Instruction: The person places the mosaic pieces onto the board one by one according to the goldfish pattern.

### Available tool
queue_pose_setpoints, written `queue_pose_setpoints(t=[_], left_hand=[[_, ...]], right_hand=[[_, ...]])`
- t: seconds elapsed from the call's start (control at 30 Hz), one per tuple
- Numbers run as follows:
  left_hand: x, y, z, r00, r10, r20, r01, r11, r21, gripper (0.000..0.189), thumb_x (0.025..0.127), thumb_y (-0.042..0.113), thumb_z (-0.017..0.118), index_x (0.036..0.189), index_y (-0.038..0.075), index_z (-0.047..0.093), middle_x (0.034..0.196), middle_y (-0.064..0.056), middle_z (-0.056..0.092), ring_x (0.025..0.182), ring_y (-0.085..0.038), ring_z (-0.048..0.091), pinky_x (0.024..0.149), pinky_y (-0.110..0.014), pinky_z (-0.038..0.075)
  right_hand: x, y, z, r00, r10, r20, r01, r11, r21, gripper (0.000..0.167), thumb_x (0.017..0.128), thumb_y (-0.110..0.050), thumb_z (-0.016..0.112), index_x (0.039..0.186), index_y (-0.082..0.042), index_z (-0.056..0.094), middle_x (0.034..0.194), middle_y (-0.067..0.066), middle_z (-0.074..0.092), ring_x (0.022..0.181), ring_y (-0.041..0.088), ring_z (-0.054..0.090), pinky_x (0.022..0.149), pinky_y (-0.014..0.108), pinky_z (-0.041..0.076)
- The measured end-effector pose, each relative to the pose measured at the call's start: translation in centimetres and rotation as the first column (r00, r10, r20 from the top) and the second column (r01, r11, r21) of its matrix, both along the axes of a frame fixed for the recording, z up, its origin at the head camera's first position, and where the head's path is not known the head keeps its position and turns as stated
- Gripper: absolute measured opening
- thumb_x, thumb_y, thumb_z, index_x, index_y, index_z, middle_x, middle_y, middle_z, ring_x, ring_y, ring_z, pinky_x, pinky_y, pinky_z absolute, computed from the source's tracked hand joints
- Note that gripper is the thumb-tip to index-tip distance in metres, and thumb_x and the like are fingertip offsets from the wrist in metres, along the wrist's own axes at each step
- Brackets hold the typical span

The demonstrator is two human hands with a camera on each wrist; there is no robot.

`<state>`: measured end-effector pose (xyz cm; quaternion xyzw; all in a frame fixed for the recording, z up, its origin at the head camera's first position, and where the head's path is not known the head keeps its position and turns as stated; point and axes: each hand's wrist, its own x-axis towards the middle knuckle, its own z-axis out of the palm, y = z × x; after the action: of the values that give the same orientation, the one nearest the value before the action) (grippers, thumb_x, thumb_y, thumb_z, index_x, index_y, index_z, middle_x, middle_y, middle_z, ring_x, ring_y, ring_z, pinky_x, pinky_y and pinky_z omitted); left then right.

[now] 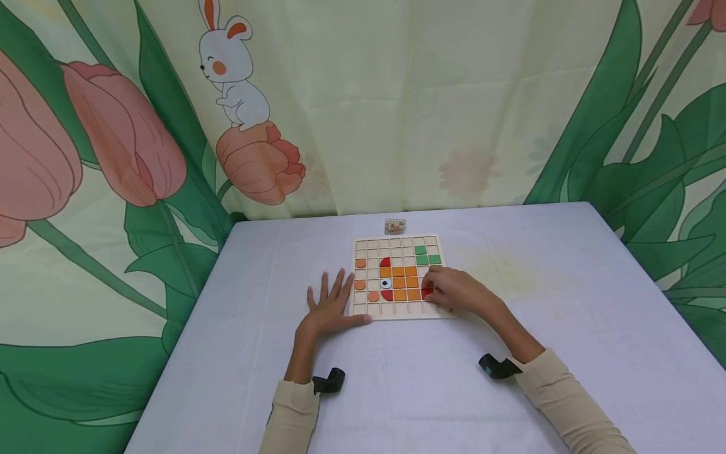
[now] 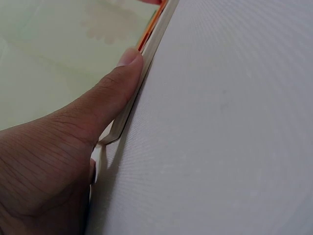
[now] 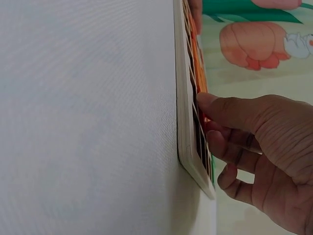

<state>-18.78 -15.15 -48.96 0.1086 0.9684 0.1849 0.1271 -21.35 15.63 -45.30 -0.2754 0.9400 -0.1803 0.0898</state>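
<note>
A square wooden grid board (image 1: 405, 308) lies on the table, with orange square tiles (image 1: 399, 283), red curved pieces (image 1: 386, 294), green squares (image 1: 420, 250), several orange discs (image 1: 373, 296) and an eye piece (image 1: 386, 284) in its cells. At its left edge my left hand (image 1: 329, 311) spreads its fingers, the thumb resting on the near left corner. Over the right side, my right hand (image 1: 456, 290) pinches a red tile (image 1: 427, 293) between thumb and fingers at the board's surface. The fingers partly cover this tile, so its full shape is hidden.
Behind the board lies a small patterned card or packet (image 1: 394, 226). A white cloth (image 1: 408, 384) covers the table. At the back hangs a printed curtain (image 1: 363, 113) with tulips and a rabbit. A black wrist camera (image 1: 329, 381) sits on the left sleeve, another (image 1: 499, 367) on the right.
</note>
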Motion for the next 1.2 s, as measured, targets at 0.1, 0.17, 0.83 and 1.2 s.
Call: queue_pose_setpoints(t=[0.1, 0.17, 0.83, 1.2], left_hand=[[-0.1, 0.0, -0.1, 1.0, -0.002, -0.004, 0.002, 1.0, -0.001, 0.11, 0.077, 0.072, 0.064, 0.159, 0.025, 0.009, 0.165, -0.001, -0.003, 0.147, -0.034, -0.019, 0.108, -0.067, -0.01], [-0.1, 0.0, -0.1, 1.0, -0.001, -0.002, 0.001, 1.0, 0.0, 0.11, 0.077, 0.072, 0.064, 0.159, 0.025, 0.009, 0.165, -0.001, -0.003, 0.147, -0.034, -0.019, 0.108, -0.067, -0.01], [-0.3, -0.2, -0.1, 1.0, 0.007, -0.01, -0.007, 1.0, 0.014, 0.11, 0.076, 0.072, 0.064, 0.159, 0.024, 0.01, 0.165, -0.003, -0.001, 0.147, -0.035, -0.017, 0.108, -0.068, -0.009], [-0.5, -0.8, 0.9, 0.997, 0.048, -0.061, -0.049, 0.999, -0.023, 0.088, 0.09, 0.064, 0.054, 0.158, 0.022, 0.019, 0.164, -0.005, 0.009, 0.149, -0.036, -0.003, 0.112, -0.066, 0.003]], right_hand=[[0.0, 0.0, 0.0, 1.0, 0.002, -0.004, -0.002, 1.0, -0.009, 0.024, 0.086, -0.023, 0.077, 0.103, -0.008, 0.07, 0.096, 0.0, 0.058, 0.081, 0.015, 0.052, 0.071, 0.026, 0.048], [-0.1, 0.0, 0.0, 1.0, 0.006, -0.007, -0.006, 1.0, -0.016, 0.023, 0.086, -0.022, 0.077, 0.103, -0.008, 0.07, 0.096, 0.0, 0.058, 0.082, 0.015, 0.052, 0.073, 0.027, 0.049], [-0.8, -0.1, -0.5, 1.0, 0.022, 0.006, -0.022, 0.996, -0.088, 0.023, 0.086, -0.02, 0.076, 0.106, -0.01, 0.072, 0.101, -0.002, 0.061, 0.09, 0.015, 0.055, 0.085, 0.034, 0.052], [-0.8, 1.0, 0.5, 0.976, -0.189, -0.108, 0.185, 0.981, -0.051, 0.044, 0.094, -0.039, 0.065, 0.125, -0.008, 0.064, 0.127, 0.014, 0.057, 0.116, 0.03, 0.054, 0.096, 0.048, 0.047]])
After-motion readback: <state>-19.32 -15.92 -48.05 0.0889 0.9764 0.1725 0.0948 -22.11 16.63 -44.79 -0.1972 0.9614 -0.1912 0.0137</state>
